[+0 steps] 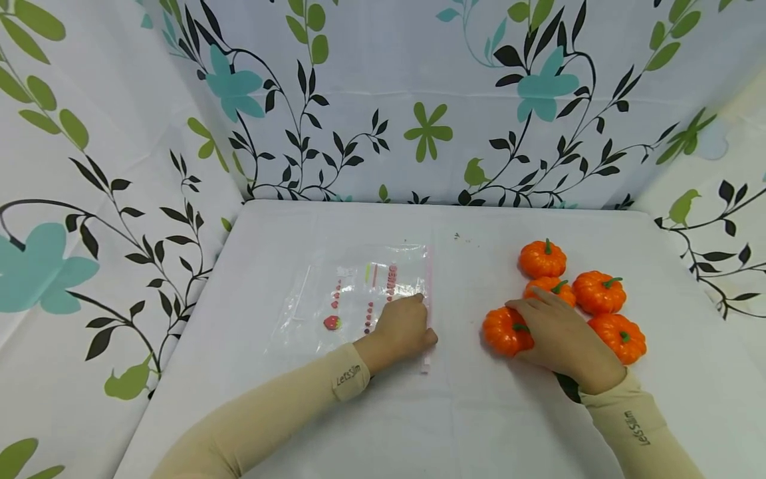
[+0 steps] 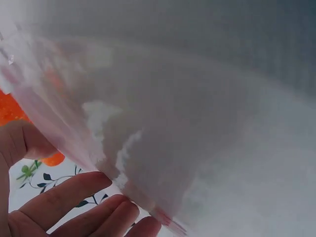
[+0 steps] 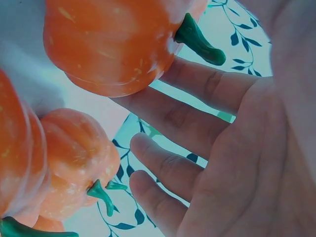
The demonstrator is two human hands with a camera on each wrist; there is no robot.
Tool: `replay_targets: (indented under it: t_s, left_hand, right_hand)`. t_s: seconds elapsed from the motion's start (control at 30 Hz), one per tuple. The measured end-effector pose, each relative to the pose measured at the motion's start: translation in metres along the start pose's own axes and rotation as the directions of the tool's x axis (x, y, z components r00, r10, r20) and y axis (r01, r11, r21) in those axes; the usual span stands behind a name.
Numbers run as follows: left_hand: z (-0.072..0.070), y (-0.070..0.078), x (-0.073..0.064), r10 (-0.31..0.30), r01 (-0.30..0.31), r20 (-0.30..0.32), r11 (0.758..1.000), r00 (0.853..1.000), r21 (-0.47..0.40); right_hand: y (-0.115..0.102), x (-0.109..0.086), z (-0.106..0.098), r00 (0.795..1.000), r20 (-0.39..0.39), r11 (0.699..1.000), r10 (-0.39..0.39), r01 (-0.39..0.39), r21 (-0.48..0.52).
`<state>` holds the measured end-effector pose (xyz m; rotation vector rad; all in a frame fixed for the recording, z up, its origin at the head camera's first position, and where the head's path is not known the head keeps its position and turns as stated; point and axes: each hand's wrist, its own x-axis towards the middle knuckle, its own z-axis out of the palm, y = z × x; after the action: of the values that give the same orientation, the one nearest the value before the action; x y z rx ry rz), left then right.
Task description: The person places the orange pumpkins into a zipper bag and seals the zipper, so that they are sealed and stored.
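Note:
A clear plastic zip bag (image 1: 317, 293) with printed strawberries lies flat on the white table. My left hand (image 1: 402, 332) grips its pink-edged zip side; in the left wrist view, the fingers (image 2: 74, 195) and thumb lie along that edge. My right hand (image 1: 565, 339) reaches over a group of small orange toy pumpkins with green stems. It is at the nearest-left pumpkin (image 1: 505, 331), its index and middle fingers (image 3: 182, 108) against that pumpkin's side. The ring and little fingers are apart from it. The thumb's contact is hidden.
Other pumpkins stand close around the right hand: one at the back (image 1: 542, 258), one at the right (image 1: 600, 293), one at the front right (image 1: 618, 338), and one partly covered by the hand (image 1: 553, 291). A leaf-patterned curtain (image 1: 371, 100) surrounds the table (image 1: 455, 412).

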<state>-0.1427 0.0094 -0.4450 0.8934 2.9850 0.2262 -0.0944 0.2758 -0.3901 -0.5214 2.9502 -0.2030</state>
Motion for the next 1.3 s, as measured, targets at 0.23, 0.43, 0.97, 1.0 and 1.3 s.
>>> replay_targets:
  t_s: [0.23, 0.43, 0.97, 1.0, 1.3]
  left_hand:
    - [-0.009, -0.004, 0.000, -0.051, 0.051, -0.037, 0.999, 0.998, 0.005]
    - [-0.027, -0.008, -0.002, -0.035, 0.050, -0.183, 0.996, 0.983, 0.077]
    - [-0.043, -0.017, -0.011, 0.025, 0.007, -0.550, 0.998, 0.835, 0.056]
    - [-0.043, -0.017, -0.012, 0.020, 0.006, -0.552, 0.999, 0.834, 0.045]
    - [-0.043, -0.018, -0.015, -0.027, -0.027, -0.587, 0.996, 0.809, -0.083]
  right_hand:
    - [-0.006, 0.003, -0.002, 0.998, -0.039, 0.998, -0.054, 0.055, 0.016]
    - [-0.011, 0.007, -0.006, 0.994, -0.086, 0.997, -0.062, 0.066, 0.037]
    - [-0.043, 0.036, -0.006, 0.962, -0.244, 0.955, 0.123, -0.048, 0.293]
    - [-0.047, 0.040, -0.006, 0.956, -0.255, 0.943, 0.146, -0.057, 0.327]
    - [-0.072, 0.060, 0.007, 0.944, -0.260, 0.895, 0.202, -0.070, 0.441]
